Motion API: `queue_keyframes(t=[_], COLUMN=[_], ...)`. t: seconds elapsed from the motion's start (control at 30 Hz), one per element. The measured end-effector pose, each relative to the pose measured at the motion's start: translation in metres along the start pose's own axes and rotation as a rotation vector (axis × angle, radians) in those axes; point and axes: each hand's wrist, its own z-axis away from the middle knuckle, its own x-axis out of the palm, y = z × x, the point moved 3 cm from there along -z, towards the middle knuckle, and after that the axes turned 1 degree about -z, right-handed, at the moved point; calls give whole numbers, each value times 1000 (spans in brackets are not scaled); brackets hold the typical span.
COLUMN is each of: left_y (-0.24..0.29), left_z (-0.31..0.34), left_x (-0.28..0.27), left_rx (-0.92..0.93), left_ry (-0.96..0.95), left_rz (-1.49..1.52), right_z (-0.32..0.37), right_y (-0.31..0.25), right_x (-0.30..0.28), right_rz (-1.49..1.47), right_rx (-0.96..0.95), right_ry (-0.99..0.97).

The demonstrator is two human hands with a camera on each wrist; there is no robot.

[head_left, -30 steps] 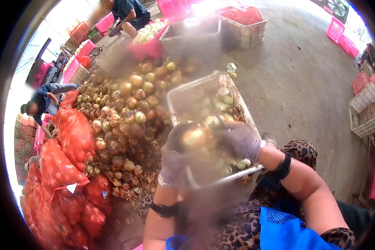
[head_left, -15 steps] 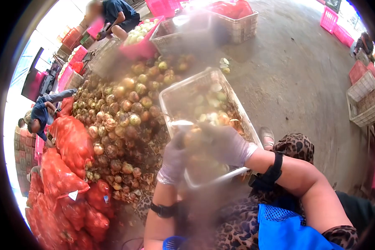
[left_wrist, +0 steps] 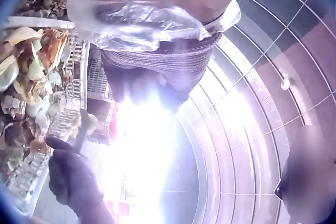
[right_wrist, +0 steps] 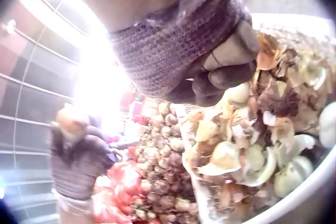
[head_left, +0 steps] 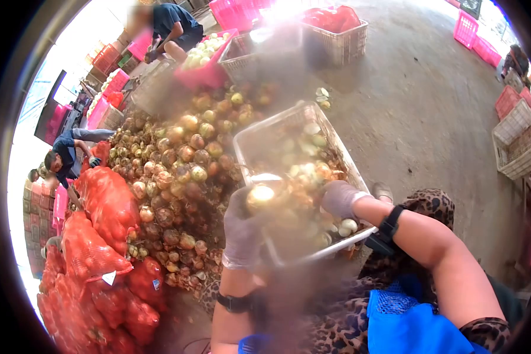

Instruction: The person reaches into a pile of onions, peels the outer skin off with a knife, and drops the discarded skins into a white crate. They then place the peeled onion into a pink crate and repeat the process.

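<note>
My gloved left hand (head_left: 242,230) grips a pale-topped onion (head_left: 259,196) over the near left part of a white plastic crate (head_left: 346,152). The right wrist view also shows this onion (right_wrist: 72,121) raised in the fingers; glare hides it in the left wrist view. My gloved right hand (head_left: 339,199) is over the crate's right side, apart from the onion, its fingers curled. In the left wrist view a short flat knife blade (left_wrist: 82,132) sticks out of this hand, beside a small pale piece (left_wrist: 92,123). Onion skins (right_wrist: 220,158) and pale cut pieces (right_wrist: 291,176) lie in the crate.
Left of the crate spreads a large heap of unpeeled onions (head_left: 186,153). Red mesh sacks (head_left: 106,203) are piled at the far left. More crates (head_left: 336,47) stand ahead, with one person (head_left: 174,29) crouching there and another (head_left: 68,153) bending by the sacks.
Half a second ago my hands were close together at the onion; now the right hand has moved away to the right. The left hand still grips the onion.
</note>
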Motion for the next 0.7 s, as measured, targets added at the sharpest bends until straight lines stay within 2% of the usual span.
queue_keyframes(t=[0.03, 0.1, 0.13, 0.17, 0.27, 0.3, 0.33, 0.37, 0.47, 0.53, 0.6, 0.67, 0.7], left_y=[4, 9, 1, 0, -6, -6, -2, 0, -5, -5, -9, -11, -13], left_z=[-1, 0, -3, -5, -8, -8, -6, -6, -10, -11, -14, -20, -22], left_x=[0, 3, -2, -2, 0, -1, 2, 3, 3, 6, 0, -9, -14], left_rx=[-26, -70, -72, -74, -85, -89, -92, -95, 19, 27, 41, 27, 19], left_ry=[1, 24, -53, -68, -134, -83, -31, 19, 34, 68, 96, 59, 41], left_rz=[75, 237, 375, 380, 406, 293, 180, 69, 2, 32, 54, 193, 265], right_z=[4, 7, 25, 40, 50, 50, 49, 49, 49, 45, 31, 34, 43], right_y=[1, -2, -22, -40, -69, -75, -79, -80, -80, -77, -61, -55, -55], right_x=[-2, -2, -23, -40, -57, -59, -57, -55, -52, -52, -33, -33, -33], right_rz=[-61, -383, -665, -955, -699, -581, -691, -634, -470, -363, -227, -169, -179], right_rx=[22, 61, 97, 138, -89, -179, -275, -292, -313, -301, -265, -235, -219], right_ry=[45, 145, 215, 287, 436, 478, 574, 581, 596, 609, 491, 509, 581])
